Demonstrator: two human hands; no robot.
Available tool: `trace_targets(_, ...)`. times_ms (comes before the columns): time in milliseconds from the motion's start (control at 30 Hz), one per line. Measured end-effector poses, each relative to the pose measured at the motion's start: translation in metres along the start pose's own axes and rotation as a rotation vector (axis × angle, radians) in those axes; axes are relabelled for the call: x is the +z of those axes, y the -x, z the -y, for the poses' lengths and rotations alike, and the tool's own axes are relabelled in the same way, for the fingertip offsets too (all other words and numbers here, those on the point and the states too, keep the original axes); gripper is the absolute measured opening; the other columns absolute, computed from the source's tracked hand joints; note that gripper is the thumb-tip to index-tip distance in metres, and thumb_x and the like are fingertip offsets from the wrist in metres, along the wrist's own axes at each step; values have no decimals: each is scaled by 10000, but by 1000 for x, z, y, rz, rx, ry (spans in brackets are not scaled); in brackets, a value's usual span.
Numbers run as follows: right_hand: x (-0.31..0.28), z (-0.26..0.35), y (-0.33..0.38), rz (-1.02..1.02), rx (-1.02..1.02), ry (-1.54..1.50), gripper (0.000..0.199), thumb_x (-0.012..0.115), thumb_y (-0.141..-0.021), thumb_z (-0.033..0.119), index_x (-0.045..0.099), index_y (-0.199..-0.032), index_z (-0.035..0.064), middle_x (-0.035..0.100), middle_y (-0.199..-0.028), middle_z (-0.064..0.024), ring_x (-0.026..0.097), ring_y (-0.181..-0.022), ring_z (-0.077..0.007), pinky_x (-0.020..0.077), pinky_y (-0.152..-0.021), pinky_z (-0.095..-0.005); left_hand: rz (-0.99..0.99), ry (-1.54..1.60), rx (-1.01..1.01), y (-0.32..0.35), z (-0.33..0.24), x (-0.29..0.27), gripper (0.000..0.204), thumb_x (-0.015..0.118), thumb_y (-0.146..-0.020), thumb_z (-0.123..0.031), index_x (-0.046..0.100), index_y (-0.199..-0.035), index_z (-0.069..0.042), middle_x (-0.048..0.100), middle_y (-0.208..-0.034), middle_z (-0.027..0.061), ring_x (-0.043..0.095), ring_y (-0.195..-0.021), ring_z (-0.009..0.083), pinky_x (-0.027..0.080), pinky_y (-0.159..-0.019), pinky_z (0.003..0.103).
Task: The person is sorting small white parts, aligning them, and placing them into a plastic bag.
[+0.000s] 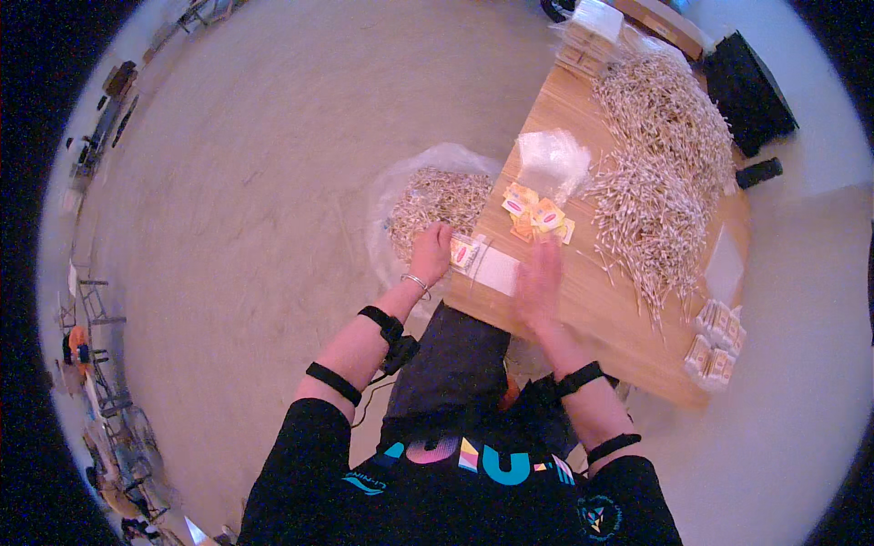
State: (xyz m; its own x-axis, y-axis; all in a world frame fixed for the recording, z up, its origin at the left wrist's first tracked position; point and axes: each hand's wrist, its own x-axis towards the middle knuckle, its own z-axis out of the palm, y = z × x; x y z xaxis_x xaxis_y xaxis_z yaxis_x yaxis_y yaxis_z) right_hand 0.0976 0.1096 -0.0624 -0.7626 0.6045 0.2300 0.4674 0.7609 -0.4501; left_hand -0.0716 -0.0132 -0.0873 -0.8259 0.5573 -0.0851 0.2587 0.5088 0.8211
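Note:
My left hand (pixel 430 253) is closed at the table's near left corner, its fingers against a small clear packet (pixel 464 253) with a yellow and red printed card in it. Beside the packet lies a flat white rectangular piece (pixel 497 270), with a thin dark line crossing near its left end. Over the right end of that piece, my right hand (pixel 539 280) is blurred, its fingers stretched out and nothing visible in them. Just beyond are loose yellow and orange cards (pixel 537 214) and a stack of clear plastic bags (pixel 553 159).
A large heap of cotton swabs (pixel 660 173) covers the table's (pixel 583 309) right side. Packed swab bundles (pixel 717 346) sit at the near right corner, wrapped packs (pixel 592 36) at the far end. Left of the table stands a clear bag of swabs (pixel 437 200). A black bin (pixel 746 91) is beyond.

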Motion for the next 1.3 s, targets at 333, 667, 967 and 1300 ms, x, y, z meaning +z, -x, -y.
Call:
trace_targets(333,-41,-93,18,-196,267,268,376,529,-815,130,507,-1187,82,458,-1211,-145,408,-1144,-343,324,-962,-455,-23,-186,67,-1,1,0,332,379,-921,-295,561,-921,-19,590,-845,237,559,-817,417,429,-710,482)
trace_targets(667,4,41,22,172,-148,-181,491,554,-777,122,418,-1226,-24,405,-1240,-184,374,-1162,-342,312,-981,-452,-59,-205,115,0,3,-10,327,390,-925,-292,552,-885,-10,584,-846,244,555,-811,427,423,-705,494)
trace_targets(967,23,72,16,66,-154,-4,557,593,-755,119,381,-1241,-48,398,-1227,-189,378,-1153,-350,313,-986,-441,28,-121,15,2,-5,-6,306,363,-937,-273,519,-923,-9,574,-842,253,545,-797,443,426,-699,501)
trace_targets(1300,19,69,11,59,-328,125,513,582,-748,109,421,-1207,-53,438,-1176,-186,429,-1106,-341,365,-937,-424,28,-39,50,3,-10,-10,307,362,-939,-262,514,-923,3,576,-851,265,547,-820,449,429,-718,501)
